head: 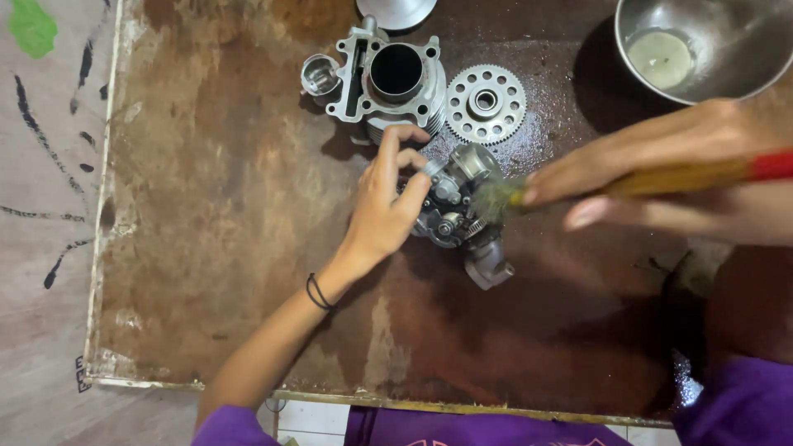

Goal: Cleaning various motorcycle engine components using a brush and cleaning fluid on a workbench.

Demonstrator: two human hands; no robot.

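My left hand point(387, 206) grips a small grey metal engine part, a carburettor-like body point(459, 198), and steadies it on the stained brown board point(215, 248). My right hand point(661, 161) holds a brush with a yellow and red handle point(694, 175). Its bristles point(494, 198) press against the right side of the part. A black band sits on my left wrist.
Behind the part stand a finned engine cylinder point(396, 78), a piston point(320, 74) and a toothed sprocket point(486, 103). A steel bowl point(727, 58) with pale liquid sits at the back right. The board's wet patch surrounds the parts; its front edge point(330, 395) is near me.
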